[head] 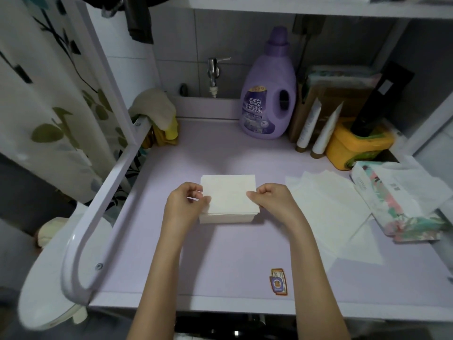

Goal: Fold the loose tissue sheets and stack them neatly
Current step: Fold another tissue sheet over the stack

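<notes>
Tissue stack (pixel 229 192) between left hand (pixel 183 204), right hand (pixel 272 200)

A lilac counter (pixel 232 261) is backed by a tiled wall (pixel 176 40), where a tap (pixel 212 72) is mounted. A shelf (pixel 294 7) is fixed overhead; a leaf-print curtain (pixel 44 99) is hung at left.

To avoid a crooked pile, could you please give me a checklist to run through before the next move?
1. Left hand pinches the top sheet at its left edge: ok.
2. Right hand pinches its right edge: ok.
3. Top sheet squared with the stack: cannot tell, the fingers cover the side edges.
4. Loose sheets lie flat to the right, apart from the stack: ok.
5. Tissue pack is clear of the stack: ok.
</notes>
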The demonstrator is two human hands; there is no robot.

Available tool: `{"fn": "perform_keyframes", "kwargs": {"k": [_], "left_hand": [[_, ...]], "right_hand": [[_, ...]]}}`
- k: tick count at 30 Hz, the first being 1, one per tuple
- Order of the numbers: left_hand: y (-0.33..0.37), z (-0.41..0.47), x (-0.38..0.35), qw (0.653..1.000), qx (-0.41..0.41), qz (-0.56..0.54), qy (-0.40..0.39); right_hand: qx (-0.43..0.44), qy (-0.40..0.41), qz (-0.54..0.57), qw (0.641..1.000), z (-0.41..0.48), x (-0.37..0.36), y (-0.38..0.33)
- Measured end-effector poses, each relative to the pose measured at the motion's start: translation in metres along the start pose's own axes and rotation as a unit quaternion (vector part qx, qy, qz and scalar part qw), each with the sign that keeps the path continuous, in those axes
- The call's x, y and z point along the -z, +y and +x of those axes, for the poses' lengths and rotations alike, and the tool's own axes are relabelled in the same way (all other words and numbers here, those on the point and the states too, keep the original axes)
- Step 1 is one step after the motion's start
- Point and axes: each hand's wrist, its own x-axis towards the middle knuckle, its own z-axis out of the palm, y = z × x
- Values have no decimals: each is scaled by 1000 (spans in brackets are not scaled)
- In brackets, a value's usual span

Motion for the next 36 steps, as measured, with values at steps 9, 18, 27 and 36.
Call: {"fn": "perform_keyframes", "kwargs": {"k": [9, 18, 27, 36], "left_hand": [[-4, 2, 2, 999, 7, -39, -15], [-4, 1, 4, 998, 3, -59, -9], [-1, 0, 5, 998, 3, -63, -9], [-4, 0, 3, 997, 14, -82, -3]], "right_hand": [[8, 3, 18, 1000, -1, -1, 0], [8, 1, 19, 1000, -4, -1, -2], [3, -8, 44, 999, -6, 1, -3], [8, -15, 21, 1000, -5, 0, 0]]}}
